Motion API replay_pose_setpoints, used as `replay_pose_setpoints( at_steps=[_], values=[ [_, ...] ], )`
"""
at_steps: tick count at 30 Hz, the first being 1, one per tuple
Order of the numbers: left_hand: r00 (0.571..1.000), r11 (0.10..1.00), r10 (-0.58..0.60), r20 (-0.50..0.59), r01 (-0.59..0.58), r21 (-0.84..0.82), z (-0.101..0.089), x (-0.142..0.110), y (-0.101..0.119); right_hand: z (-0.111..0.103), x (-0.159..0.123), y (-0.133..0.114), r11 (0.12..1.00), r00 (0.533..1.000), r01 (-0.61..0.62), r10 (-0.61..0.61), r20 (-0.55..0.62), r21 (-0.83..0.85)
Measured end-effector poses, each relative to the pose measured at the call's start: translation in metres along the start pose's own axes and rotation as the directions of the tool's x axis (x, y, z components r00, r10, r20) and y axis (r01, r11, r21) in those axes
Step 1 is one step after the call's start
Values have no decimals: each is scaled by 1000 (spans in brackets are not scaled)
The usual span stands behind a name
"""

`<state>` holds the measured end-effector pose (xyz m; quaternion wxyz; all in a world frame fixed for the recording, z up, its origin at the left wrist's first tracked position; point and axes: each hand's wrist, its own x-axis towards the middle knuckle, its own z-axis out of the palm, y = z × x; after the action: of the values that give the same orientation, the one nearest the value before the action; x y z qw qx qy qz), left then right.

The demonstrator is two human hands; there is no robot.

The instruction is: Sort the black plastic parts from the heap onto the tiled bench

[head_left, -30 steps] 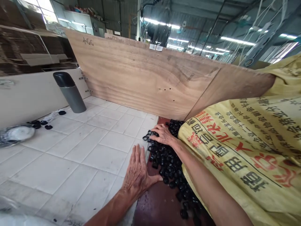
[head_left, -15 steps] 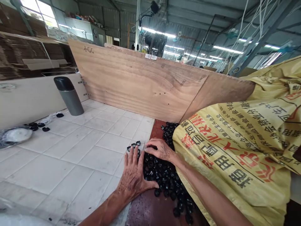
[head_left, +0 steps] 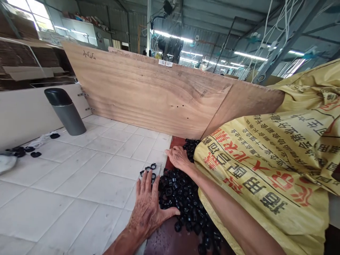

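Note:
My left hand (head_left: pixel 146 205) lies palm down at the left edge of a pile of small black plastic rings (head_left: pixel 183 194), fingers stretched and thumb spread against the pile. Just beyond its fingertips, several loose black rings (head_left: pixel 149 169) sit on the white tiled surface. Farther off, my right hand (head_left: pixel 177 157) is above a dark red strip (head_left: pixel 175 141), beside the far part of the pile. Its fingers are curled downward, and whatever they may hold is hidden.
A yellow printed sack (head_left: pixel 255 159) borders the pile on the right. Behind stands a wooden board (head_left: pixel 143 90). At the left are a grey bottle with a black lid (head_left: pixel 66 113) and some black pieces (head_left: pixel 28 150) near clear plastic. White tiles (head_left: pixel 87 177) cover the left side.
My right hand has moved away from my left hand toward the far end of the pile, and its fingers have curled in. My left hand stays spread beside the pile. The view has shifted slightly.

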<state>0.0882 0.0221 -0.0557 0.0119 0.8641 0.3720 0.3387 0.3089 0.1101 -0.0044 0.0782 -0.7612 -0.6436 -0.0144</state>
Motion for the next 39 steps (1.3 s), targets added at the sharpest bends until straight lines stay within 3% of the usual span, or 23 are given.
replay_pose_setpoints(
  at_steps=[4, 7, 10, 14, 20, 28, 32, 36, 39],
  values=[
    [1000, 1000, 1, -12, -1, -3, 1, 0, -1, -3, 0, -5, 998, 997, -38, 35, -72, -46],
    [1000, 1000, -1, -15, 1, -1, 2, 0, -3, -11, 28, 16, 990, 987, -124, 115, -113, -67],
    [1000, 1000, -20, 5, 19, 4, 1, 1, -2, -13, 56, 40, 984, 985, -170, 167, -50, -57],
    [997, 998, -66, 34, 67, -17, -2, 3, 0, 1, 61, 44, 1000, 998, 2, -3, 66, 6],
    [981, 981, -192, 3, 192, -33, -5, 6, 3, 16, 9, 9, 954, 958, 270, -279, 64, 129],
    [993, 992, -110, 42, 113, -54, -12, 5, 4, -5, -48, -20, 794, 834, 511, -551, 37, 329],
    [995, 994, -53, 84, 60, -89, -21, -3, 5, -1, -70, -27, 745, 811, 546, -585, -16, 383],
    [993, 990, 19, 119, -1, -143, -32, -24, 11, 2, -94, -28, 725, 808, 558, -585, -66, 404],
    [988, 986, 82, 134, -61, -156, -40, -40, 17, -6, -113, -29, 724, 822, 544, -561, -96, 424]
  ],
)
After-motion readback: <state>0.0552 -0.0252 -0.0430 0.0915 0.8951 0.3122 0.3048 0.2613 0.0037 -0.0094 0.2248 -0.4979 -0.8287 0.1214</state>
